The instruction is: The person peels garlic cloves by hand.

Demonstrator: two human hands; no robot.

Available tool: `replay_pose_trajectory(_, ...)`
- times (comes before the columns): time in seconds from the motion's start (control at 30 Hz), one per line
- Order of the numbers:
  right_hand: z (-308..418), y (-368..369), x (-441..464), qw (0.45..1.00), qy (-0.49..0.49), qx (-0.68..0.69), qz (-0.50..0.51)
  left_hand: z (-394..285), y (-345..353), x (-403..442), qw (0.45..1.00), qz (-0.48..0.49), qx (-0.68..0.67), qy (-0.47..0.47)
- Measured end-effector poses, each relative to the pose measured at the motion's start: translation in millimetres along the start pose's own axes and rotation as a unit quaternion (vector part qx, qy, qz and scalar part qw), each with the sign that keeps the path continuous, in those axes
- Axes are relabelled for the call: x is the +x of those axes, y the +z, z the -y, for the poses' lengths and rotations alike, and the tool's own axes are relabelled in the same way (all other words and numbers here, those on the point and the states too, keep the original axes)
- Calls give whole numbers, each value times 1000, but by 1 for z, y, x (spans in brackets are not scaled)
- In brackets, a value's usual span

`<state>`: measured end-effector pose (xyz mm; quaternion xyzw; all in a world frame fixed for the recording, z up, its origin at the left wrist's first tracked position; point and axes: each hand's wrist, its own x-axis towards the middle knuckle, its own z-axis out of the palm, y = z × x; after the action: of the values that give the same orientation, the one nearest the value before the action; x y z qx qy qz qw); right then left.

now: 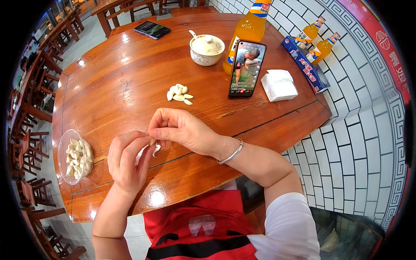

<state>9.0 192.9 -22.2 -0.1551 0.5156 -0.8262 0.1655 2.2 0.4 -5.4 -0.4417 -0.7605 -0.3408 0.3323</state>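
Pinching what looks like a garlic clove (152, 141) together, the left hand (127, 159) and right hand (181, 131) could drop it among the peelings (157, 148) if fingertips slip.

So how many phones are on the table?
2. One phone lies flat near the far edge of the table; the second phone stands propped up beside the white tissue pack, in front of the large orange bottle. No others show.

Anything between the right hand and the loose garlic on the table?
Nothing visible: only bare tabletop lies between the right hand and the garlic cloves beyond it. The propped phone stands off to the right, the bowl farther back.
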Motion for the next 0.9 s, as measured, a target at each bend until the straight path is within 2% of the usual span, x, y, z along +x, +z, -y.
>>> replay_pose_trajectory(0.9, -2, 1, 1, 1000, 1, 11, 1, 0, 0, 0, 1000, 1, -10, -8)
